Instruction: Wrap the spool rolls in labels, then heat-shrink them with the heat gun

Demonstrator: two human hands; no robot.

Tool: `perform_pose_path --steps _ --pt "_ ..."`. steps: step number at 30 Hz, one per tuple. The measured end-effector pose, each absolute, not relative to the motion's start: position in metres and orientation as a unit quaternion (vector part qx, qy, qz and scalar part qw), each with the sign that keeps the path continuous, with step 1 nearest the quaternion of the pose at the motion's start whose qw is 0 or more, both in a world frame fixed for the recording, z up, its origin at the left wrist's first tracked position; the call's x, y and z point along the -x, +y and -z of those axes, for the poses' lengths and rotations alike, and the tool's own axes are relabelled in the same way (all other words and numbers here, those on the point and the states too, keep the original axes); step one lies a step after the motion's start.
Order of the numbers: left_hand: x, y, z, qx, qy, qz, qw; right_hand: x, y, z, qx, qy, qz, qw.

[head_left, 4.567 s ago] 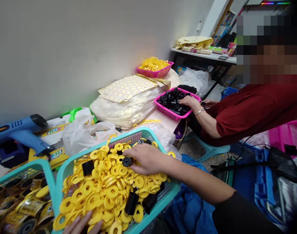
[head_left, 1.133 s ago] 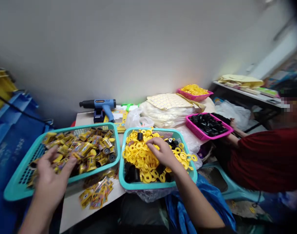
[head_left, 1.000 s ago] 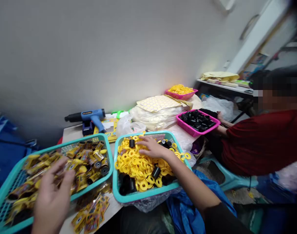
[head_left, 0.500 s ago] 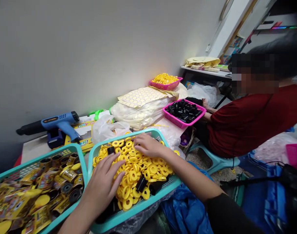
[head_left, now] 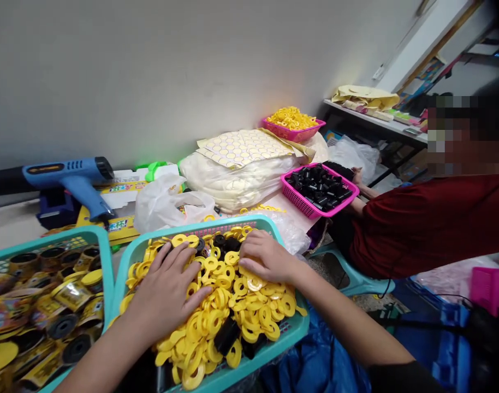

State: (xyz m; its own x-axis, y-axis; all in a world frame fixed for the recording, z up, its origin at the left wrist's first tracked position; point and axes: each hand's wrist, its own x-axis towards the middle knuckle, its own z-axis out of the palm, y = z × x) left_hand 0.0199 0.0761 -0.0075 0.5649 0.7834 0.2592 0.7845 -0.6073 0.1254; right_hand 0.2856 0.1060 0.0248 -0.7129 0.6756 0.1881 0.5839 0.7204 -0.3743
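Note:
A turquoise basket [head_left: 293, 334] holds a heap of yellow plastic rings [head_left: 217, 314] with small side tabs, mixed with black plastic cylinders [head_left: 227, 337]. My left hand [head_left: 167, 284] lies on the left part of the heap, palm down, fingers spread. On the far right part rests my right hand [head_left: 269, 256], its fingers bent down onto the rings and the thumb apart from them; the fingertips are partly hidden. Neither hand visibly lifts anything. Several black parts [head_left: 219, 241] show between the hands at the far side of the basket.
Left stands another turquoise basket [head_left: 106, 262] of yellow-labelled canisters. Behind are a blue heat gun [head_left: 79, 177], a white plastic bag [head_left: 161, 204] and sticker sheets [head_left: 249, 147]. To the right, a person in a red shirt [head_left: 433, 224] sits by a pink basket [head_left: 301, 203] of black cylinders.
The view has shifted closer. Rings have been drawn toward the near side of the basket, and more black parts show at its far side. Both hands stay on the heap.

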Motion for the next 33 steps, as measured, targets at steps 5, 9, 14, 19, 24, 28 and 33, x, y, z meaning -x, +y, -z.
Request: perform_pose_path --steps 5,9,14,19,24,28,33 --pt "-0.022 0.078 0.004 0.89 -0.433 0.143 0.02 -0.247 0.131 -0.023 0.327 -0.938 -0.072 0.091" --pt "-0.02 0.077 0.003 0.89 -0.433 0.139 0.02 -0.213 0.148 -0.018 0.344 -0.938 -0.008 -0.047" --pt "-0.017 0.075 0.01 0.889 -0.435 0.143 0.009 -0.202 0.153 -0.016 0.358 -0.93 0.015 -0.086" --pt "-0.002 0.067 -0.01 0.885 -0.409 0.222 -0.018 -0.238 0.137 -0.044 0.388 -0.921 -0.039 0.015" --pt "0.057 0.005 -0.044 0.787 -0.491 0.367 -0.064 -0.27 0.087 -0.059 0.436 -0.849 -0.2 0.22" --pt "0.102 -0.068 -0.019 0.656 -0.661 0.35 -0.105 -0.273 0.043 -0.038 0.459 -0.749 -0.314 0.36" --pt "0.124 -0.132 0.059 0.547 -0.777 0.252 -0.181 -0.233 -0.007 -0.016 0.416 -0.623 -0.476 0.461"
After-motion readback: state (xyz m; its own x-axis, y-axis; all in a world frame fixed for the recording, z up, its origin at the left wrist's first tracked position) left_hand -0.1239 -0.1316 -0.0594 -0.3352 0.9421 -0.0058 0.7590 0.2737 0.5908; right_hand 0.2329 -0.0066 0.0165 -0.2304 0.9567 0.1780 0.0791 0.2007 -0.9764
